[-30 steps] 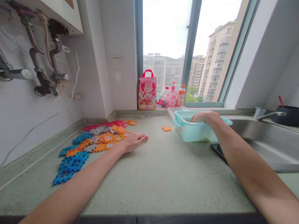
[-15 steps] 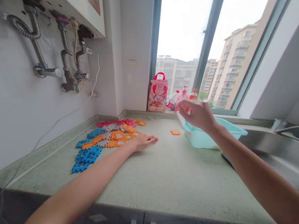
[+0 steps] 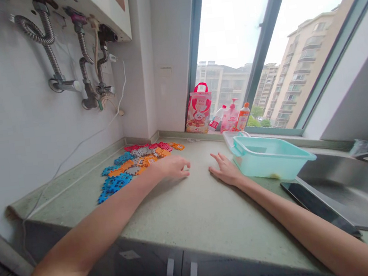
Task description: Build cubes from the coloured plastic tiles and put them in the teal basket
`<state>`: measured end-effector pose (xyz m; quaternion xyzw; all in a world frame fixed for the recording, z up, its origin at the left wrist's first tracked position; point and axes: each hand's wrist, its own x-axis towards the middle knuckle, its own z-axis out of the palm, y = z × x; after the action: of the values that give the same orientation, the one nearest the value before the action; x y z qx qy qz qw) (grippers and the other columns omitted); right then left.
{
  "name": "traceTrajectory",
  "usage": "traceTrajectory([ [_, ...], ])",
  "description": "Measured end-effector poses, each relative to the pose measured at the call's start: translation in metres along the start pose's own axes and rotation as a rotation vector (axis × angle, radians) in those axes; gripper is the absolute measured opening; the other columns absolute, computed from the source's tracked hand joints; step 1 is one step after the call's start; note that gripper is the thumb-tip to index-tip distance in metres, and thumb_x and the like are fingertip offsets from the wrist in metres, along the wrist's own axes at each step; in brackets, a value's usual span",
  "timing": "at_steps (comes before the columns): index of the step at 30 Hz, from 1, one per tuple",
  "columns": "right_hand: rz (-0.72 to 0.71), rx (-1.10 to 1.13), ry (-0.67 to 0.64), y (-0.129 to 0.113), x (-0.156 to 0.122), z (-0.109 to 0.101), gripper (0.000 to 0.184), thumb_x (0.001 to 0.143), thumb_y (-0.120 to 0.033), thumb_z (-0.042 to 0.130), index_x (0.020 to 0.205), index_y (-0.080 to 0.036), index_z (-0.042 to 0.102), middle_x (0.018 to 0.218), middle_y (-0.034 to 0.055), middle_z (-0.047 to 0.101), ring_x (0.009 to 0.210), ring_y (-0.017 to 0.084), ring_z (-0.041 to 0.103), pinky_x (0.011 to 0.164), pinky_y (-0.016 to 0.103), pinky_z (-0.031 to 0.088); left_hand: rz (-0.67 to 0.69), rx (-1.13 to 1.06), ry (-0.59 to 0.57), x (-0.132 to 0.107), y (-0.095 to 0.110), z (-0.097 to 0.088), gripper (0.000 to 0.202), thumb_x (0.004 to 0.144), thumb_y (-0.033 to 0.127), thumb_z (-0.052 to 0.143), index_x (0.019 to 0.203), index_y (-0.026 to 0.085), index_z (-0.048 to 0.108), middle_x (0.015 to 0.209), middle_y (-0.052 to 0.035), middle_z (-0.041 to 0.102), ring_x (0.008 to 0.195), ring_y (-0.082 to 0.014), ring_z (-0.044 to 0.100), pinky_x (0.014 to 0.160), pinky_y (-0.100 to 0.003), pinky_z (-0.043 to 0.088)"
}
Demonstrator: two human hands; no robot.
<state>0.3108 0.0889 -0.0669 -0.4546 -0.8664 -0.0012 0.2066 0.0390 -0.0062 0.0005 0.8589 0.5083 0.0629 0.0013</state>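
A loose pile of orange, blue, red and grey foam puzzle tiles [image 3: 137, 165] lies on the speckled green counter [image 3: 192, 208]. My left hand [image 3: 174, 166] rests on the counter at the pile's right edge, fingers lightly curled and holding nothing. My right hand [image 3: 226, 171] lies flat with its fingers spread, just left of a translucent teal plastic box [image 3: 268, 159]. It touches the counter only. A small yellowish thing [image 3: 274, 175] shows low in the box.
A steel sink [image 3: 349, 190] lies right of the box, with a dark tablet or phone [image 3: 314, 205] on its edge. A red-and-white bag [image 3: 198, 109] and bottles [image 3: 231, 117] stand on the windowsill. Metal pipes [image 3: 84, 65] and a white cable run along the left wall.
My right hand has moved away from the box and down onto the counter. The small orange tile that lay near the box no longer shows there. My view has turned slightly.
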Motion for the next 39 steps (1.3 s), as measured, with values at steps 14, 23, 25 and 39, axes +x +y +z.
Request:
traceTrajectory([
  [14,-0.125,0.055,0.029,0.013,0.005,0.008,0.055,0.098,-0.036,0.052,0.150,-0.017,0.054,0.135,0.0148,0.066,0.127,0.028,0.057,0.114,0.039,0.038,-0.684,-0.052,0.180,-0.180,-0.110,-0.058,0.052,0.077,0.063,0.065,0.107,0.023,0.079,0.109,-0.0067,0.080,0.098,-0.0261,0.073,0.085,-0.029,0.052],
  [23,-0.135,0.046,0.011,0.011,0.004,0.005,0.052,0.099,-0.034,0.052,0.148,-0.017,0.055,0.138,0.0154,0.065,0.130,0.029,0.056,0.113,0.040,0.039,-0.642,-0.168,0.148,-0.204,-0.131,-0.039,0.088,0.070,0.074,0.070,0.139,0.020,0.068,0.110,-0.0090,0.077,0.094,-0.0266,0.071,0.085,-0.031,0.053],
  [25,-0.132,0.051,0.008,0.011,0.004,0.005,0.051,0.099,-0.034,0.052,0.148,-0.018,0.056,0.139,0.0155,0.065,0.130,0.030,0.056,0.111,0.040,0.041,-0.638,-0.130,0.168,-0.195,-0.132,-0.035,0.084,0.071,0.075,0.068,0.135,0.020,0.071,0.112,-0.0094,0.078,0.095,-0.0271,0.071,0.084,-0.031,0.053],
  [39,-0.192,0.080,0.016,0.017,0.006,0.007,0.038,0.100,-0.033,0.052,0.130,-0.020,0.071,0.135,0.0135,0.068,0.129,0.027,0.059,0.112,0.038,0.042,-0.630,0.016,0.160,-0.157,-0.128,-0.034,0.055,0.085,0.064,0.056,0.114,0.025,0.081,0.108,-0.0071,0.081,0.094,-0.0287,0.074,0.081,-0.032,0.053],
])
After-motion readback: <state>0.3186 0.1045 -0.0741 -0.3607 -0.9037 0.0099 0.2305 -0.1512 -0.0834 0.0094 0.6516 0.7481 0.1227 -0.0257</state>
